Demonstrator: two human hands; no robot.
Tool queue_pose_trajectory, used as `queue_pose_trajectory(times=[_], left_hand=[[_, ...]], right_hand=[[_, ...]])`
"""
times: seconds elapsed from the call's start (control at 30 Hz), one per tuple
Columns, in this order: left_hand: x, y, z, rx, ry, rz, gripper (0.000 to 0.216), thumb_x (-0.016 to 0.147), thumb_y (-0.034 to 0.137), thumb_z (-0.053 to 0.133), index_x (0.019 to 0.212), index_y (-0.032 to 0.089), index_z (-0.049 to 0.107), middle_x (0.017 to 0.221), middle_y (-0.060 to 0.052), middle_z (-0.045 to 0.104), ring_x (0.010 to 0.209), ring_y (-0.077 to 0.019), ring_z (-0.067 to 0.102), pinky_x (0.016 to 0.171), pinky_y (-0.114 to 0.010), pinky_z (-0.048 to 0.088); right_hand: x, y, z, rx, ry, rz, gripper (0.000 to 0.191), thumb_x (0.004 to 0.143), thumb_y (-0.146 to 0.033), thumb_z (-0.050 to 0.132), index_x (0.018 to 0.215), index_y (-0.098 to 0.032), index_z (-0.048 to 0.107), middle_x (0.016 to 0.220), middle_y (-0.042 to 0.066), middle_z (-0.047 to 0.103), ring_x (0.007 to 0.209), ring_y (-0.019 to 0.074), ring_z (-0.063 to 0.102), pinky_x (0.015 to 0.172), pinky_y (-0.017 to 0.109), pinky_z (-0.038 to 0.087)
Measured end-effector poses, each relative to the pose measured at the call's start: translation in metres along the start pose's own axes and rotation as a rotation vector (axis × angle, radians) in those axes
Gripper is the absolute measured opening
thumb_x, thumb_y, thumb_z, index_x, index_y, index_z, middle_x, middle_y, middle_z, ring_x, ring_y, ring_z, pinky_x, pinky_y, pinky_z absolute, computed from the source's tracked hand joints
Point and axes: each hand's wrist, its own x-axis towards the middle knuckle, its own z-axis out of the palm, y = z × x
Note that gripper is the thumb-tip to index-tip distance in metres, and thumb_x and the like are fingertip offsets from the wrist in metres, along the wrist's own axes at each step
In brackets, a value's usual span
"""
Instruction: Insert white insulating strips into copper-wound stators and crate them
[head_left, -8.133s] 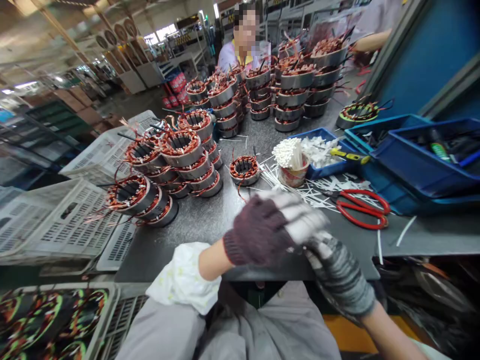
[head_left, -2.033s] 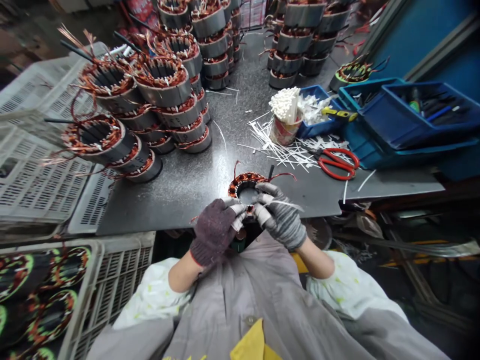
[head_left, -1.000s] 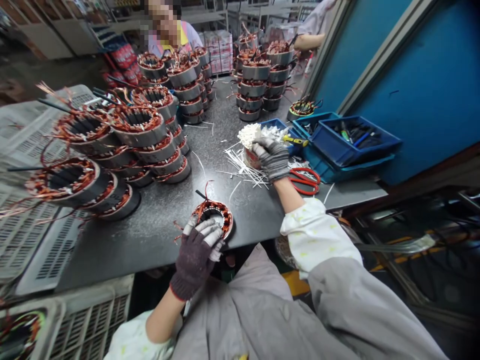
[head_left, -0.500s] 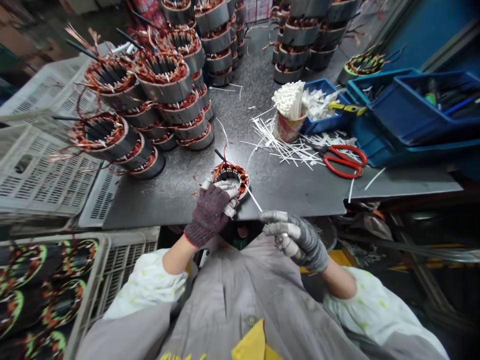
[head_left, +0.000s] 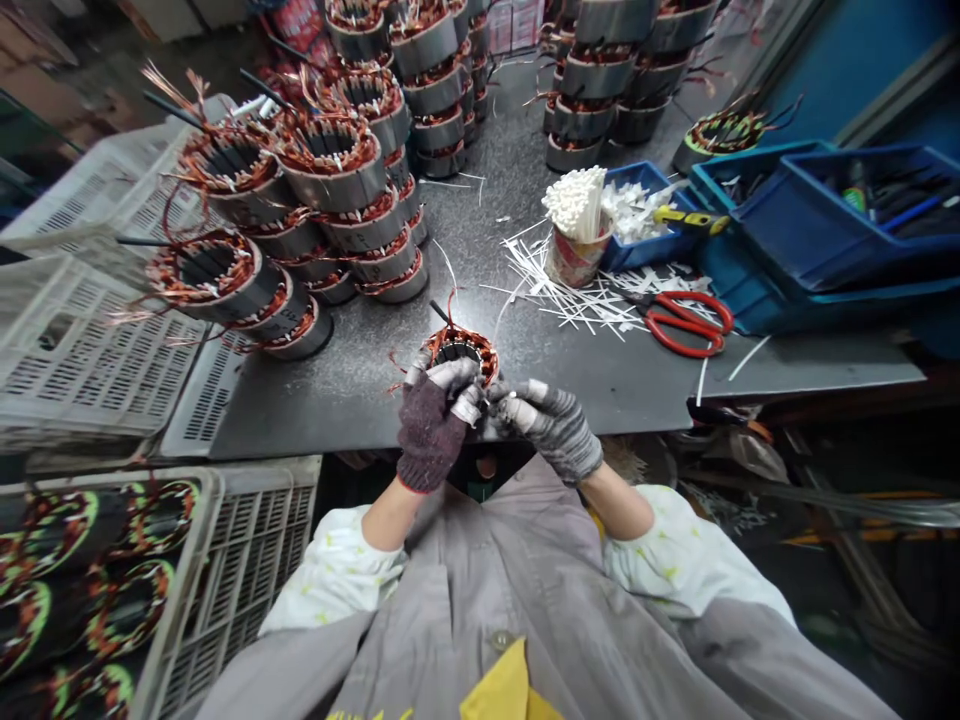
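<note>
A small stator [head_left: 489, 350] with copper windings and dark lead wires sits near the front edge of the table, in front of me. My left hand [head_left: 439, 405], in a dark purple glove with whitish fingertips, grips its near left side; the fingers cover part of the ring. Close against the stator's near right side, my right hand [head_left: 551, 420] in a grey striped glove has its fingertips pinched together. Only a small bit of the white cable tie shows at those fingertips; the rest of the strip is hidden by my fingers.
Stacked stators [head_left: 334, 180] stand at left and back. To the right are a cup [head_left: 574, 258] of white ties, loose strips, red-handled scissors [head_left: 688, 322], a yellow cutter [head_left: 690, 218] and blue bins [head_left: 847, 225]. A crate [head_left: 206, 560] of stators is at lower left.
My right hand has moved left and up to the stator, and the white tie that stretched between them is now mostly covered. My left hand stays at the stator, its wrist shifted slightly right.
</note>
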Motion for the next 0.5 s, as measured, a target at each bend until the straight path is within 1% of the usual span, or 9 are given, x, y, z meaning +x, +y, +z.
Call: queue_pose_trajectory(times=[0.07, 0.13, 0.23, 0.37, 0.43, 0.5], left_hand=[[0.002, 0.002, 0.001, -0.017, -0.028, 0.05, 0.017, 0.1, 0.03, 0.053, 0.11, 0.023, 0.065, 0.107, -0.004, 0.075, 0.112, -0.0206, 0.068, 0.117, -0.051, 0.041], [0.004, 0.002, 0.002, -0.004, -0.05, 0.072, 0.017, 0.099, 0.029, 0.052, 0.107, 0.023, 0.066, 0.106, -0.003, 0.076, 0.109, -0.0203, 0.069, 0.118, -0.052, 0.038], [0.005, 0.001, 0.0, 0.012, -0.07, 0.095, 0.019, 0.098, 0.028, 0.052, 0.109, 0.024, 0.067, 0.11, -0.004, 0.076, 0.112, -0.021, 0.069, 0.119, -0.054, 0.036], [0.004, 0.001, -0.007, 0.0, -0.093, 0.207, 0.022, 0.095, 0.026, 0.056, 0.115, 0.024, 0.066, 0.111, -0.004, 0.076, 0.117, -0.0213, 0.067, 0.12, -0.053, 0.035], [0.004, 0.001, -0.011, 0.01, -0.128, 0.23, 0.024, 0.095, 0.026, 0.057, 0.117, 0.024, 0.065, 0.112, -0.004, 0.076, 0.12, -0.0216, 0.066, 0.119, -0.052, 0.035], [0.003, 0.001, -0.013, 0.032, -0.173, 0.219, 0.024, 0.096, 0.028, 0.055, 0.118, 0.025, 0.066, 0.114, -0.004, 0.076, 0.121, -0.0216, 0.065, 0.119, -0.051, 0.034]], right_hand=[[0.001, 0.0, 0.003, 0.107, 0.058, 0.137, 0.026, 0.081, -0.047, 0.076, 0.093, -0.024, 0.071, 0.074, 0.0, 0.074, 0.061, 0.0174, 0.068, 0.056, 0.03, 0.058], [0.002, -0.002, 0.005, 0.121, 0.092, 0.176, 0.027, 0.077, -0.047, 0.078, 0.086, -0.023, 0.07, 0.072, 0.0, 0.072, 0.059, 0.0166, 0.065, 0.054, 0.029, 0.057], [0.005, -0.003, 0.007, -0.003, 0.092, 0.125, 0.021, 0.079, -0.043, 0.074, 0.083, -0.023, 0.072, 0.079, 0.001, 0.075, 0.069, 0.0177, 0.068, 0.064, 0.031, 0.059], [0.013, 0.004, 0.005, -0.2, 0.064, 0.045, 0.019, 0.082, -0.04, 0.069, 0.086, -0.022, 0.073, 0.08, 0.003, 0.076, 0.072, 0.019, 0.068, 0.068, 0.032, 0.058], [0.015, 0.007, 0.001, -0.312, 0.024, -0.025, 0.02, 0.087, -0.039, 0.066, 0.092, -0.023, 0.075, 0.083, 0.003, 0.076, 0.074, 0.0193, 0.069, 0.07, 0.033, 0.057], [0.016, 0.006, -0.004, -0.461, -0.043, -0.128, 0.022, 0.092, -0.039, 0.062, 0.098, -0.023, 0.076, 0.091, 0.005, 0.076, 0.082, 0.0205, 0.069, 0.076, 0.034, 0.056]])
